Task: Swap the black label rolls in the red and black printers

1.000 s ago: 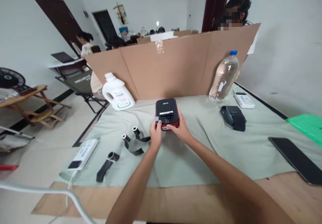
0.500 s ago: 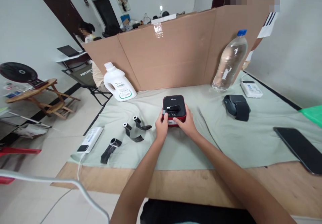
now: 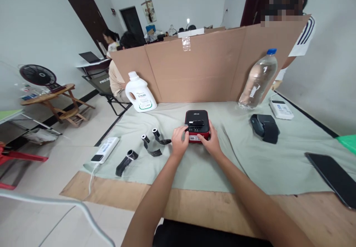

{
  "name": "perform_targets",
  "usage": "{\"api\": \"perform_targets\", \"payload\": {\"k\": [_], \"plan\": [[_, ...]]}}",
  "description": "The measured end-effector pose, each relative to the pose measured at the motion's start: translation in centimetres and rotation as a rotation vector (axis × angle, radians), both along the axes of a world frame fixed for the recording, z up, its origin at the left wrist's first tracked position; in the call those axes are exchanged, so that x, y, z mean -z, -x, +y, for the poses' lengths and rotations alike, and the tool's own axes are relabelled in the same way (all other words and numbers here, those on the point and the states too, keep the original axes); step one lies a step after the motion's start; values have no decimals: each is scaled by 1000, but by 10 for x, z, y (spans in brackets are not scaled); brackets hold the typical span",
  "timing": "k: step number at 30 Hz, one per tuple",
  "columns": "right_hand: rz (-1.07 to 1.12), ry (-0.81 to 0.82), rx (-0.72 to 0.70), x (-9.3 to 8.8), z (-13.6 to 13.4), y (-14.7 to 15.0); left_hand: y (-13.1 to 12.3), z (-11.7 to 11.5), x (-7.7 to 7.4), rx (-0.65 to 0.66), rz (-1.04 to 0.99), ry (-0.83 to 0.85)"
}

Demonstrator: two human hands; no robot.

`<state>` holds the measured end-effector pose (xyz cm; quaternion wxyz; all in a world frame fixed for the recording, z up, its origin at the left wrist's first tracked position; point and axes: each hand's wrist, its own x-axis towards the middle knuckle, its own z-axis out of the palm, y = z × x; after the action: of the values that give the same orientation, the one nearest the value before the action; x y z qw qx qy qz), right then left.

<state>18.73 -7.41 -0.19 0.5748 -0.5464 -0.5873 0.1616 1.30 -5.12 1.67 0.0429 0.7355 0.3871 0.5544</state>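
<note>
A small black and red label printer [image 3: 197, 123] stands on the green cloth [image 3: 194, 165] in the middle of the table. My left hand [image 3: 179, 144] grips its left side, thumb up at the top edge. My right hand [image 3: 211, 143] holds its right front corner. Three black ribbon rolls [image 3: 151, 147] with loose tails lie on the cloth to the left of my left hand.
A cardboard screen [image 3: 205, 69] stands along the back, with a white detergent jug [image 3: 139, 93] and a clear water bottle [image 3: 258, 80] before it. A black device [image 3: 264, 127], a white power strip [image 3: 280, 110] and a dark tablet [image 3: 332, 176] lie right. Another power strip [image 3: 105, 149] lies left. People sit and stand behind the screen.
The view has shifted slightly. Both hands stay on the printer; my left thumb has moved up toward its top edge.
</note>
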Motion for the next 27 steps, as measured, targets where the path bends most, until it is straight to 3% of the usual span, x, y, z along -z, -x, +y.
{"api": "perform_targets", "payload": {"k": [17,27], "plan": [[-50,13,16,5,3,-3,-11,1,5,9,-120,92],[-24,24,-3,8,3,-5,-9,5,8,-2,-79,38]]}}
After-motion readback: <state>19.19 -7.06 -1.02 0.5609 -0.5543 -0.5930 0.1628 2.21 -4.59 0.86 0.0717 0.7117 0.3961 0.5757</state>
